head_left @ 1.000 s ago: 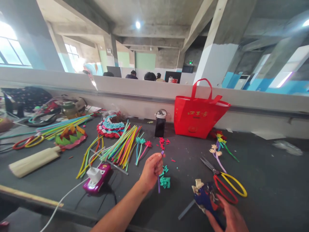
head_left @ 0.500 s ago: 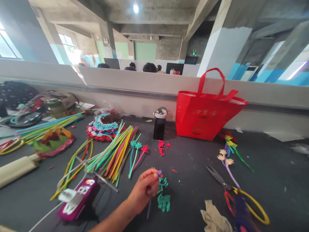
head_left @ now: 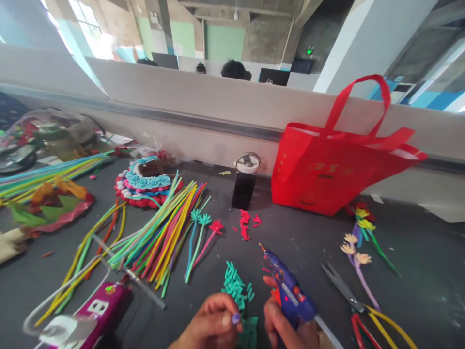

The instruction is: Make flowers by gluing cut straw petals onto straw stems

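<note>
I have the left hand low in the middle, thumb and forefinger pinching a purple stem by its tip; its lower part I can't see. The right hand is wrapped around the grip of a glue gun, fingers at the orange trigger, nozzle pointing up and left, apart from the stem. A clear stick juts from the gun's rear.

As for progress, I count three topped stems beside the bundle: two teal flowers and a red flower. Pale flowers on a purple stalk lie to the right, near the scissors, so I'd judge those done too. The purple tip shows no petals (none that I can make out, anyway), so that one looks barely begun. Green bits lie loose just beyond the left hand, and red bits sit in front of the phone; both piles seem unused. The bundle's many stems are bare at their visible ends.
</note>
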The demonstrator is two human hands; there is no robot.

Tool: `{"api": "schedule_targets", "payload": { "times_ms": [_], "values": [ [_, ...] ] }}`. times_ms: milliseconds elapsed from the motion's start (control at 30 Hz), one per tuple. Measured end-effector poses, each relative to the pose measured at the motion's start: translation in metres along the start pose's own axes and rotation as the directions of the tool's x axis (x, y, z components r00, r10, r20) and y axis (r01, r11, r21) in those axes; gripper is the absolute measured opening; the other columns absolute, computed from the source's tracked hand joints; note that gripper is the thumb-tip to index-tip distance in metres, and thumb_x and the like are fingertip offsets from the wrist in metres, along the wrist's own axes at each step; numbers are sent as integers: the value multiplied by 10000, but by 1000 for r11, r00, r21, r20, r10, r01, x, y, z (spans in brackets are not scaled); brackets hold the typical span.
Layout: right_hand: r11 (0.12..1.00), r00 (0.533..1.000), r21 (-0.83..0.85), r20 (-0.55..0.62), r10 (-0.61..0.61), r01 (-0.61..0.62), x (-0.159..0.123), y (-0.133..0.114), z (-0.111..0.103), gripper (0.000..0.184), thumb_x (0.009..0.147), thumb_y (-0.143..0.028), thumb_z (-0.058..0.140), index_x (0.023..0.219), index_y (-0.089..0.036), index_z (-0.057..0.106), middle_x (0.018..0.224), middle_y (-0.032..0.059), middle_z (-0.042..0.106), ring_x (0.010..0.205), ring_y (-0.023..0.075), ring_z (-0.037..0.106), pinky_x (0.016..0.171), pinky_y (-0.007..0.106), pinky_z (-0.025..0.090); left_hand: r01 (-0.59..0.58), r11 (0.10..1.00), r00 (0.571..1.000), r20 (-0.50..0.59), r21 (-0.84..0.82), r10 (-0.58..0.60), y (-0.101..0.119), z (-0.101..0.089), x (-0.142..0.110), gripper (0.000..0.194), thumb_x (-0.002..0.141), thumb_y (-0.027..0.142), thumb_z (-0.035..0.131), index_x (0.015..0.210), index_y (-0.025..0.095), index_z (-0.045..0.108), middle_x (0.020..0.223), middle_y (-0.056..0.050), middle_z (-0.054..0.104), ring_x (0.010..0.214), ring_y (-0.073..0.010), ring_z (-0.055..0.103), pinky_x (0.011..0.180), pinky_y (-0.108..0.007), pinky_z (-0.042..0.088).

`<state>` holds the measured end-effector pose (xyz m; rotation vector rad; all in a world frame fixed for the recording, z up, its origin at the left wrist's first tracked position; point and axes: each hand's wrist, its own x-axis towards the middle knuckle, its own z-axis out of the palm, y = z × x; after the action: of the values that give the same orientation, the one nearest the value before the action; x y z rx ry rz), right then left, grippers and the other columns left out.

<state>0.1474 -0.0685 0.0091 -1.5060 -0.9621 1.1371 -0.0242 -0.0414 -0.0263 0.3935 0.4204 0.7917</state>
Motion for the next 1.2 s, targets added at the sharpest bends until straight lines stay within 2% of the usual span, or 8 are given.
{"api": "schedule_targets", "payload": {
  "times_ms": [133,267,467,600,733,900,1067,1200],
  "values": [
    [1000,999,-18,-41,-18,18,-9,-10,-3,492,770,-606,620,1035,-195,678,495,-35,522,425,136,489,462,261,432,-21,1000,1000,-10,19,21,13,14,3,187,738,347,754,750,171,691,459,73,336,377,-29,227,386,-191,170],
    [999,995,-54,-103,-4,-2,-22,-12,-8,479,720,-602,682,1000,-214,712,645,8,625,570,163,552,603,291,482,-128,991,981,-143,34,131,39,31,-2,160,747,298,735,768,164,650,574,49,450,410,-27,303,396,-189,199],
    [997,998,-70,-67,-19,14,-44,-9,1,511,780,-601,644,1056,-176,708,482,-35,509,458,137,492,513,285,434,-169,979,954,-233,111,191,62,35,-15,158,773,279,704,824,158,616,611,58,469,401,-6,270,411,-190,141],
    [990,995,-113,-35,-88,84,-57,-12,7,434,786,-580,652,978,-199,731,532,2,585,401,119,484,438,271,451,-178,974,955,-216,141,205,58,31,-20,128,805,252,675,848,151,609,594,67,437,415,-8,256,428,-196,145],
    [972,983,-145,27,-184,186,-57,-21,7,401,809,-599,605,908,-233,734,783,77,699,563,176,621,531,308,553,-150,970,961,-202,194,189,52,30,-23,140,820,265,661,863,146,600,595,70,411,424,-12,228,426,-210,112],
    [945,968,-211,96,-234,249,-46,-28,-2,376,789,-550,662,978,-228,706,800,57,694,624,166,624,561,254,552,-118,959,966,-195,256,171,52,40,-17,107,803,234,648,832,154,585,604,67,400,431,-23,217,416,-222,85],
    [944,950,-173,186,-250,282,-31,-13,-18,404,843,-529,622,1077,-204,677,805,54,696,603,164,627,555,274,555,-135,951,955,-219,279,200,45,50,0,96,790,219,645,856,162,604,621,65,407,432,-23,222,411,-219,95],
    [937,939,-141,180,-295,321,-21,5,-29,345,871,-482,608,1063,-201,659,899,71,715,653,172,657,596,281,570,-135,950,944,-254,282,210,32,44,11,118,774,222,663,868,165,620,609,61,424,439,-32,264,413,-213,131]
  ]
}}
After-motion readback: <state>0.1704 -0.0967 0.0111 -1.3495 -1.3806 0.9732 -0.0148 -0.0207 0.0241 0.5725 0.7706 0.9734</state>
